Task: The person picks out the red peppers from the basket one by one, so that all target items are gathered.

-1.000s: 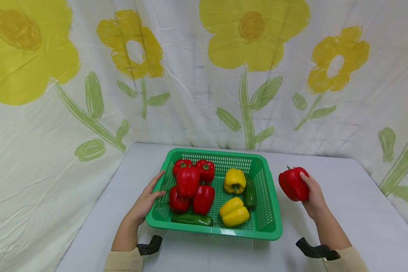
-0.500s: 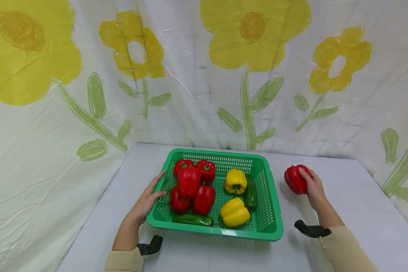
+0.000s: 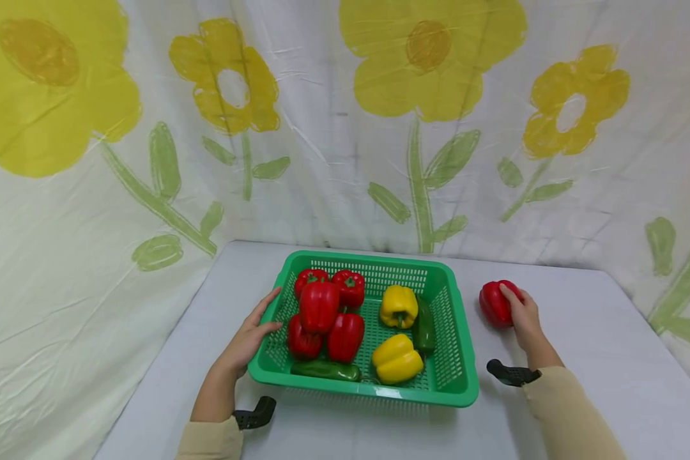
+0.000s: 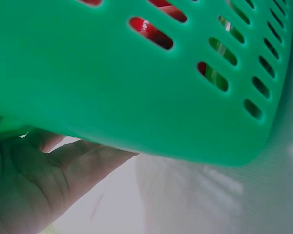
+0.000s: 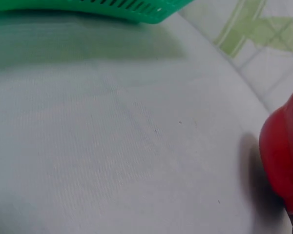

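My right hand (image 3: 526, 319) grips a glossy red bell pepper (image 3: 491, 305), held low over the white table right of the basket. In the right wrist view, that pepper (image 5: 285, 151) shows at the right edge, its shadow close beside it on the tabletop. My left hand (image 3: 247, 342) rests on the left rim of a green plastic basket (image 3: 466, 364), fingers fairly straight, thumb over the edge. The left wrist view shows that hand's palm (image 4: 29, 185) and fingers against the basket's slotted wall (image 4: 112, 92). Several red bell peppers (image 3: 319, 308) are piled in the basket's left half.
Two yellow bell peppers (image 3: 398, 305) lie in the basket's right half. One dark green cucumber (image 3: 423, 326) is beside them, and another cucumber (image 3: 324, 371) lies along the front wall. Behind the white table (image 3: 575, 319) hangs a flower-painted cloth (image 3: 322, 191).
My right hand has moved away from me and lowered the red bell pepper toward the table. The left hand and the basket have stayed in place.
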`<state>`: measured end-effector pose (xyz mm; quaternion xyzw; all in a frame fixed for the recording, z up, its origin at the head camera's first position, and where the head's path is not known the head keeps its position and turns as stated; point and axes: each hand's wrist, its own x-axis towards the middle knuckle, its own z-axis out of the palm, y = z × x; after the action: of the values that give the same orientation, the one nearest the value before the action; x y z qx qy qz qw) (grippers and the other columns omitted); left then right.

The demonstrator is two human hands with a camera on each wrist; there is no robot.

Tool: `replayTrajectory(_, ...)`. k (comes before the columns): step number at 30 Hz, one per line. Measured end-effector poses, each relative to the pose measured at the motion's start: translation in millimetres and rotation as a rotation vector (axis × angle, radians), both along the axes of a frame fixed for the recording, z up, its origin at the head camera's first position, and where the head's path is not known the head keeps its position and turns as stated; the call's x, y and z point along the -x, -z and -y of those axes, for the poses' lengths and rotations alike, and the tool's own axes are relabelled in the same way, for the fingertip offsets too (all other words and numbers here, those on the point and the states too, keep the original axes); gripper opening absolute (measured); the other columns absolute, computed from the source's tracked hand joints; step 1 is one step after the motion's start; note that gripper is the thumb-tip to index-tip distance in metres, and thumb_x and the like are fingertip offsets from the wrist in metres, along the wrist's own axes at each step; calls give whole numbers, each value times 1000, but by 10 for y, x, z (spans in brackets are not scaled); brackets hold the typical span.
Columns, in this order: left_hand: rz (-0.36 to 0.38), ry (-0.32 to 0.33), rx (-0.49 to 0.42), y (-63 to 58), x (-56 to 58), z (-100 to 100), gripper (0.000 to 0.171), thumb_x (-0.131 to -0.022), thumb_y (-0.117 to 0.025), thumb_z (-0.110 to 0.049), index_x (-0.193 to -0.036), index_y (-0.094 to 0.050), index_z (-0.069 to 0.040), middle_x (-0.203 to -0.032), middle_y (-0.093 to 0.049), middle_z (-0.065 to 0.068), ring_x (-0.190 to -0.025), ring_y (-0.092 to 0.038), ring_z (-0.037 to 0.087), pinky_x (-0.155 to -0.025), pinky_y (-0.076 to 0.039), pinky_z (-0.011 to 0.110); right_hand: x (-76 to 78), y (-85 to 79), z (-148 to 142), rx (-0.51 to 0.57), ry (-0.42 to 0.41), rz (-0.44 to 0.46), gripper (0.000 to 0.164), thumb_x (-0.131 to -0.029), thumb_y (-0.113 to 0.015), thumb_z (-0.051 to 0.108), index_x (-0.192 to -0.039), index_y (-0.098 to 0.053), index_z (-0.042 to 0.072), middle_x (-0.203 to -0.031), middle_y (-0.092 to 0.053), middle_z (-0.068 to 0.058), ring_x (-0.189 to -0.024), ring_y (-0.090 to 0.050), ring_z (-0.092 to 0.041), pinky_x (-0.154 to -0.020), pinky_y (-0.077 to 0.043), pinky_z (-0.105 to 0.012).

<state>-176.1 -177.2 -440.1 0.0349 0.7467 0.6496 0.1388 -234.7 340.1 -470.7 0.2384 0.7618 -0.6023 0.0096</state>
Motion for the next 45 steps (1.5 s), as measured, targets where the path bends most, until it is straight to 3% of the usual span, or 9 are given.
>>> replayTrajectory(6, -6, 8, -10, -1, -1, -2, 65, -93, -42, -9, -149, -16, -31, -157, -8, 8, -137, -27, 39, -94, -46, 48, 19, 34, 27, -28, 9, -3, 82, -91, -40, 56, -149, -14, 4, -152, -16, -22, -137, -18, -40, -109, -28, -53)
replayTrajectory(20, -7, 2, -9, -27, -14, -4, 64, -94, -41, -9, -149, -17, -31, -157, -7, 9, -137, -27, 41, -92, -46, 50, 17, -14, -11, -38, -10, 2, 80, -90, -40, 57, -148, -17, 7, -151, -20, -20, -136, -22, -36, -109, -30, -50)
replayTrajectory(26, -3, -2, -10, -25, -11, -8, 64, -94, -42, -10, -149, -17, -33, -157, -7, 8, -138, -26, 40, -93, -45, 50, 19, -107, -51, -67, -22, -46, 76, -93, -38, 53, -148, -17, 6, -151, -23, -20, -135, -26, -34, -111, -28, -48)
replayTrajectory(34, -8, 2, -8, -22, -14, -14, 64, -94, -41, -8, -149, -18, -31, -157, -8, 9, -137, -26, 40, -94, -45, 50, 17, -277, -49, -106, -41, -105, 75, -93, -41, 50, -148, -17, 6, -155, -16, -19, -141, -14, -37, -113, -20, -51)
replayTrajectory(45, -11, 9, -5, -22, -13, -7, 64, -94, -41, -8, -149, -18, -30, -157, -7, 9, -138, -24, 39, -95, -44, 50, 1, -547, 128, -117, -157, -141, 78, -93, -44, 49, -149, -11, 6, -156, -6, -19, -142, -7, -40, -111, -20, -55)
